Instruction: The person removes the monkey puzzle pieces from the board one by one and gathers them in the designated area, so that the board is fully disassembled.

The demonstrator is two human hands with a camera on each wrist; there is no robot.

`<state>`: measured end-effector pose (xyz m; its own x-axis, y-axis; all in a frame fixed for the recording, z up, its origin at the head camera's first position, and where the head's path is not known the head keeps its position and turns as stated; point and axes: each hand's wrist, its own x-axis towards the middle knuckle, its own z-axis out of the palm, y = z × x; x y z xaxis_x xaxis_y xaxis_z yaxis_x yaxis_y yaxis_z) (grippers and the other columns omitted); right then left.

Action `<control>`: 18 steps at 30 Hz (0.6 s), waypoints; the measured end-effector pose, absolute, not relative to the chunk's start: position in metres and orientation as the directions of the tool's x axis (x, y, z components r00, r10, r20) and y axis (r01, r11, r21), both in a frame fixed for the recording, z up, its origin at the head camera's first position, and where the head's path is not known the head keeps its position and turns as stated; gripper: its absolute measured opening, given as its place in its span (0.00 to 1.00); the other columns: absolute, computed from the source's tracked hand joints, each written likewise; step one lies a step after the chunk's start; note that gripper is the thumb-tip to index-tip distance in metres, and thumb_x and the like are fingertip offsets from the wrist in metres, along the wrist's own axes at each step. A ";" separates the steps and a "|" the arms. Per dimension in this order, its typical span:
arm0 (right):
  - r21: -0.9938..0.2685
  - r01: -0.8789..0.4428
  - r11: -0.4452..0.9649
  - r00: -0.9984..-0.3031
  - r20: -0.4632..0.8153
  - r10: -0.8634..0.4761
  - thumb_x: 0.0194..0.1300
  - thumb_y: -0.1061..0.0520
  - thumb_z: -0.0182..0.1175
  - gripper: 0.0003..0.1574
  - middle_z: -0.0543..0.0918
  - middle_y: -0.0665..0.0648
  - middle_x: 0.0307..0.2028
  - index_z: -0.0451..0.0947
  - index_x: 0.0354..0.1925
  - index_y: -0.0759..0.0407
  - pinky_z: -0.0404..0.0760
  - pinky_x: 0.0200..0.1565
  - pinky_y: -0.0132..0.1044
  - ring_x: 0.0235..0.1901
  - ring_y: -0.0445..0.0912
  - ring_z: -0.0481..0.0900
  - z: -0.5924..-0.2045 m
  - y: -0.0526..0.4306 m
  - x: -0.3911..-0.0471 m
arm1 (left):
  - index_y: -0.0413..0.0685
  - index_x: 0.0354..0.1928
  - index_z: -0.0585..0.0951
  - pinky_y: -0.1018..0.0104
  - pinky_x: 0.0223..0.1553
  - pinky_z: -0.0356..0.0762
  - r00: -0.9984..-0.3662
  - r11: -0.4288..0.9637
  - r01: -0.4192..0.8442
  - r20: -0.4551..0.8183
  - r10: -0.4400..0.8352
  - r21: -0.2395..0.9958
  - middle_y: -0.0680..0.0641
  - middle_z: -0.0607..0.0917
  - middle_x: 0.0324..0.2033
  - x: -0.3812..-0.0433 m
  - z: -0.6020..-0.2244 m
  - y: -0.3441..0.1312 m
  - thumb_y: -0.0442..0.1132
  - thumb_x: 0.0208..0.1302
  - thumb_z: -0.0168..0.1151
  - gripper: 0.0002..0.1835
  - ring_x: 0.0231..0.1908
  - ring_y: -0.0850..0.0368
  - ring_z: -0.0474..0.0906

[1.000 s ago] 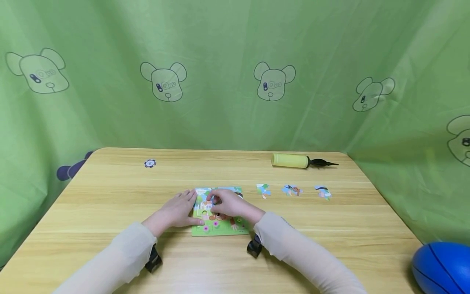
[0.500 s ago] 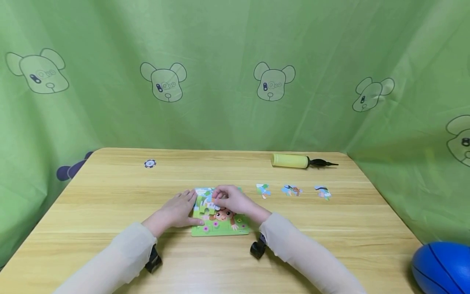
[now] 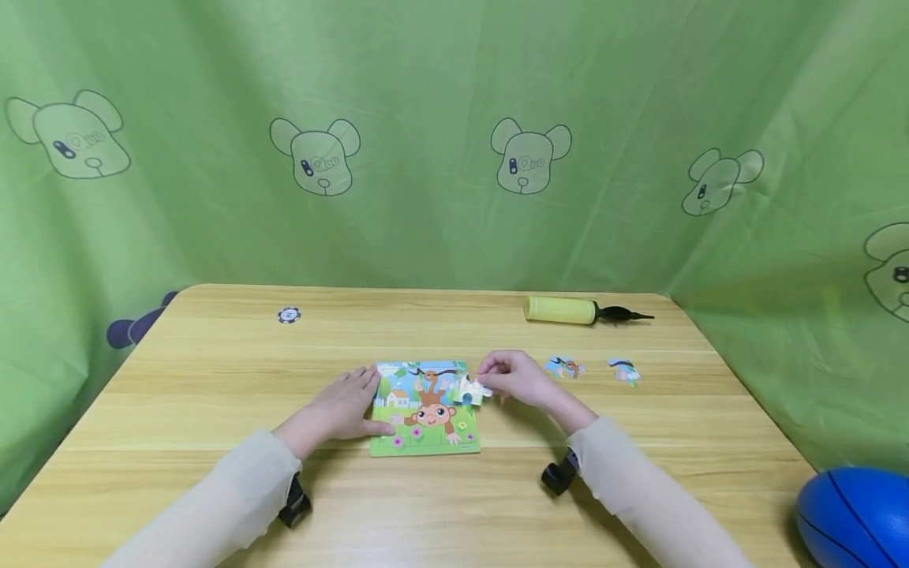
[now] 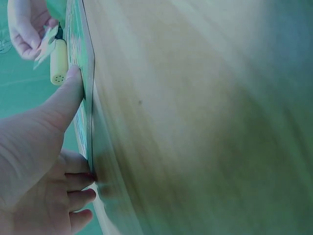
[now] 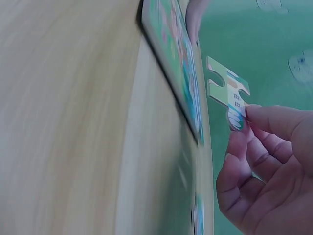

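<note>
A jigsaw board (image 3: 426, 442) with a monkey, flowers and a small house lies flat on the table. My left hand (image 3: 346, 404) rests at its left side, thumb on the board and fingers along the edge; the left wrist view shows the thumb (image 4: 66, 100) touching the rim. Between thumb and fingers, my right hand (image 3: 521, 379) pinches a jigsaw piece (image 5: 227, 90) by one end, raised over the board's right edge. Two loose jigsaw pieces lie further right, one with a brown figure (image 3: 566, 367) and one with a dark branch (image 3: 625, 371).
At the back right lies a yellow hand pump (image 3: 561, 310) with a black nozzle. A poker chip (image 3: 289, 315) sits at the back left. A blue ball (image 3: 855, 513) is at the front right corner. Green cloth (image 3: 440, 237) hangs behind the table.
My right hand has lifted the jigsaw piece from the board's left part and carried it right, past the monkey. It now covers where another loose piece lay. The left hand stays put.
</note>
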<state>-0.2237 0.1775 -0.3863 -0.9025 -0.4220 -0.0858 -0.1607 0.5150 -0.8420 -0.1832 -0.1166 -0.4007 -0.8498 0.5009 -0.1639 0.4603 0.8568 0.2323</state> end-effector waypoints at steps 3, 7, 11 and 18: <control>-0.831 -0.156 0.533 -0.912 -0.086 -0.400 0.60 0.62 0.60 0.06 0.77 0.55 0.25 0.76 0.35 0.65 0.77 0.23 0.36 0.23 0.51 0.73 -0.388 0.194 -0.224 | 0.27 0.65 0.56 0.49 0.65 0.47 -0.849 0.855 0.461 -0.162 0.502 0.237 0.32 0.54 0.66 -0.183 -0.400 -0.117 0.63 0.56 0.57 0.50 0.66 0.38 0.49; -0.817 -0.147 0.558 -0.918 -0.098 -0.385 0.61 0.61 0.60 0.06 0.76 0.55 0.24 0.77 0.34 0.64 0.75 0.22 0.35 0.22 0.49 0.72 -0.392 0.213 -0.225 | 0.27 0.65 0.56 0.49 0.65 0.47 -0.849 0.857 0.459 -0.167 0.501 0.235 0.32 0.54 0.66 -0.183 -0.399 -0.117 0.63 0.56 0.57 0.50 0.66 0.38 0.48; -0.806 -0.140 0.575 -0.919 -0.110 -0.378 0.61 0.60 0.60 0.06 0.76 0.54 0.23 0.77 0.34 0.65 0.75 0.22 0.35 0.22 0.47 0.72 -0.395 0.225 -0.226 | 0.27 0.65 0.57 0.49 0.65 0.47 -0.849 0.858 0.459 -0.172 0.500 0.228 0.32 0.54 0.66 -0.183 -0.399 -0.117 0.63 0.57 0.56 0.50 0.66 0.38 0.48; -0.775 -0.148 0.614 -0.922 -0.116 -0.370 0.62 0.62 0.59 0.05 0.76 0.55 0.21 0.78 0.32 0.64 0.73 0.20 0.33 0.20 0.46 0.71 -0.400 0.239 -0.227 | 0.28 0.65 0.57 0.49 0.65 0.48 -0.849 0.861 0.459 -0.177 0.498 0.219 0.32 0.54 0.66 -0.183 -0.400 -0.116 0.63 0.56 0.56 0.50 0.66 0.39 0.49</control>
